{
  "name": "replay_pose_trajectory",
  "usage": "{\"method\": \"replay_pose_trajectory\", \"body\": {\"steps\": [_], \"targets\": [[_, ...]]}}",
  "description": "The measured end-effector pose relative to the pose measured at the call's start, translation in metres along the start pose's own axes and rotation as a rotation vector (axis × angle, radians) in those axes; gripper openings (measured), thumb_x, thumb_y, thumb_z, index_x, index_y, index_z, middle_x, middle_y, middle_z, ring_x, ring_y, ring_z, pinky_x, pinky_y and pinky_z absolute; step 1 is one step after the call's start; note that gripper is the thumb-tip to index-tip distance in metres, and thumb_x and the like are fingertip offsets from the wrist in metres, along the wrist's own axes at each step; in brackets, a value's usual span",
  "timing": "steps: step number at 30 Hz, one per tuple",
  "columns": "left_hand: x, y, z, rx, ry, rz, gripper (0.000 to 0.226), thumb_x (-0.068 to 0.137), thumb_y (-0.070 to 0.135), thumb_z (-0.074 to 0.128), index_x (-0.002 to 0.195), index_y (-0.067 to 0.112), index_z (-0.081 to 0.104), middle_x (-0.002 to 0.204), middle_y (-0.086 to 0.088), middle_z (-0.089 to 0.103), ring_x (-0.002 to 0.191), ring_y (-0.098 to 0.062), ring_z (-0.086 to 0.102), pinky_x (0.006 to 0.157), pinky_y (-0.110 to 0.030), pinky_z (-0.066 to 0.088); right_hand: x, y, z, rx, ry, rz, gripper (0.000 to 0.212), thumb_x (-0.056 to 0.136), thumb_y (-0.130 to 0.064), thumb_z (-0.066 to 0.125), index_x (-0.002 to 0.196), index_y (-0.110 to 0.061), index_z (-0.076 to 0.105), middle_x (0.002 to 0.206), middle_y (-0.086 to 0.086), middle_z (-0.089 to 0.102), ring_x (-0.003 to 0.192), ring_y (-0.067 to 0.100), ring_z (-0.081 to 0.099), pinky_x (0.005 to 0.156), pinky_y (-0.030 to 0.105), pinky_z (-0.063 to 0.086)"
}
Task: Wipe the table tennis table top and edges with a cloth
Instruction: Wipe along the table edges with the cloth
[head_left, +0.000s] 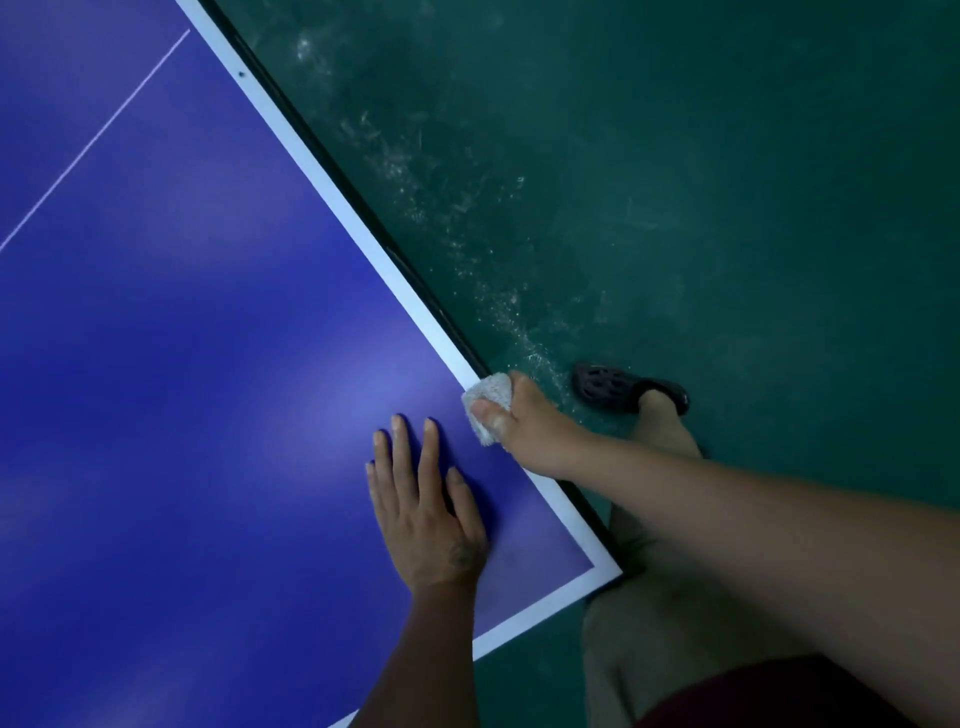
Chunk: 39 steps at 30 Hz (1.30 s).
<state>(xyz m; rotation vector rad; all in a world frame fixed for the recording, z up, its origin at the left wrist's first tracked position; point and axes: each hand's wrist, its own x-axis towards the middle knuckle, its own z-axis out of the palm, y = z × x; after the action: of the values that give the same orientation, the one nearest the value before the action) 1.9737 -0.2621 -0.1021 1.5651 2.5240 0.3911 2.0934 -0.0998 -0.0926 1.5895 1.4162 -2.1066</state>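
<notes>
— Whereabouts on the table (182, 338) are they working?

— Along the long side, near a corner (608, 569). The left hand (423, 499) lies flat on the blue top, fingers straight and spread. It holds nothing and just props. At two o'clock from it, the right hand (530, 421) grips the bunched cloth (488, 402), thumb on top and fingers curled over the far side. The cloth sits on the white border (332, 187), right where it meets the black edge (363, 213).

— So the edge is the job in hand?

— That's my reading. The edge runs from eleven o'clock down to five o'clock, and the cloth is towards the five o'clock end. To do it well, I'd fold the cloth over the rim so it catches the white strip and the black side together. Then I'd press evenly and draw one long pass towards eleven o'clock rather than dabbing. The flat left hand gives steadiness, but it may leave prints, so that patch probably wants a wipe afterwards.

— Anything to mind on the right?

— A dark shoe (623, 387) stands at three o'clock from the cloth, close to the table, so I'd expect the feet to have to shuffle along with the stroke. The green floor (727, 208) by the edge has pale dusty smears (441, 208), so I'd sweep dirt outward, off the top.

— Any maker's name?

— None I can read. There's a thin white line (104, 130) at ten o'clock on the top and a small dark speck (241, 74) on the border. I see no lettering on the cloth or shoe.
</notes>
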Motion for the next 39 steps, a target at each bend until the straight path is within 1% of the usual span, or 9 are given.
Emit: {"method": "replay_pose_trajectory", "body": {"steps": [4,7,9,13,17,22,28,33,39], "targets": [[0.002,0.002,-0.001,0.015,-0.020,-0.037,0.055,0.113,0.032,0.038,0.168,0.021,0.041,0.179,-0.006,0.026,0.167,-0.034,0.021,0.133,-0.058,0.021,0.032,-0.053,-0.008,0.017,-0.016,-0.009,0.072,0.106,-0.062,0.053,0.152,-0.010,0.033,0.148,0.007,0.054,0.130,0.030,0.059,0.109,0.041,0.046],[0.002,0.005,-0.004,0.023,-0.056,-0.058,0.057,0.114,0.035,0.035,0.169,0.023,0.037,0.179,-0.006,0.026,0.166,-0.036,0.022,0.134,-0.056,0.019,0.032,-0.058,-0.016,-0.028,-0.032,-0.128,0.024,0.112,-0.040,0.052,0.103,-0.022,0.065,0.102,0.000,0.071,0.092,0.016,0.066,0.096,0.039,0.051],[0.002,0.004,-0.005,0.032,-0.076,-0.064,0.059,0.113,0.037,0.035,0.171,0.026,0.033,0.179,-0.006,0.026,0.166,-0.036,0.022,0.134,-0.057,0.019,0.022,-0.056,-0.020,-0.054,-0.051,-0.120,0.033,0.114,-0.034,0.049,0.084,-0.030,0.063,0.090,-0.004,0.071,0.086,0.014,0.065,0.098,0.043,0.055],[0.000,0.001,-0.004,0.054,-0.107,-0.104,0.061,0.112,0.039,0.034,0.172,0.029,0.029,0.179,-0.006,0.025,0.166,-0.036,0.022,0.134,-0.056,0.018,0.015,-0.058,-0.016,-0.085,-0.055,0.089,0.053,0.109,-0.057,0.050,0.142,-0.017,0.055,0.143,0.005,0.062,0.129,0.027,0.061,0.114,0.040,0.045],[0.003,0.006,-0.005,0.047,-0.126,-0.107,0.065,0.109,0.037,0.038,0.173,0.030,0.025,0.180,-0.006,0.025,0.167,-0.036,0.021,0.134,-0.057,0.018,0.034,-0.093,-0.012,0.046,-0.051,0.073,0.035,0.110,-0.052,0.052,0.130,-0.024,0.059,0.129,0.003,0.064,0.120,0.024,0.062,0.107,0.032,0.045],[0.052,0.003,-0.011,-0.011,-0.072,-0.141,0.059,0.112,0.029,0.041,0.169,0.015,0.035,0.179,-0.008,0.026,0.167,-0.034,0.021,0.133,-0.060,0.020,0.060,-0.118,-0.015,0.008,-0.054,0.093,0.071,0.109,-0.058,0.049,0.162,-0.013,0.032,0.165,0.012,0.041,0.148,0.033,0.047,0.117,0.035,0.036],[0.205,-0.024,-0.023,0.003,0.063,-0.197,0.052,0.113,0.021,0.052,0.161,0.003,0.046,0.175,-0.016,0.032,0.166,-0.038,0.022,0.135,-0.056,0.018,0.038,-0.090,-0.015,-0.059,-0.087,0.160,0.067,0.109,-0.059,0.045,0.157,-0.015,0.035,0.156,0.007,0.047,0.139,0.030,0.052,0.112,0.038,0.041],[0.315,-0.037,-0.022,-0.024,0.141,-0.522,0.059,0.114,0.040,0.041,0.168,0.017,0.038,0.180,-0.007,0.022,0.169,-0.032,0.012,0.136,-0.049,0.008,0.073,-0.131,-0.019,-0.030,-0.085,0.018,0.032,0.114,-0.042,0.046,0.101,-0.016,0.056,0.097,0.005,0.059,0.089,0.020,0.055,0.098,0.048,0.055],[0.327,-0.027,-0.018,0.051,0.196,-0.692,0.062,0.112,0.055,0.034,0.169,0.032,0.035,0.181,-0.001,0.018,0.169,-0.026,0.010,0.137,-0.047,0.004,0.123,-0.207,-0.025,-0.102,-0.068,0.082,0.076,0.109,-0.062,0.045,0.162,-0.010,0.030,0.164,0.015,0.039,0.142,0.035,0.050,0.112,0.041,0.041]]}}
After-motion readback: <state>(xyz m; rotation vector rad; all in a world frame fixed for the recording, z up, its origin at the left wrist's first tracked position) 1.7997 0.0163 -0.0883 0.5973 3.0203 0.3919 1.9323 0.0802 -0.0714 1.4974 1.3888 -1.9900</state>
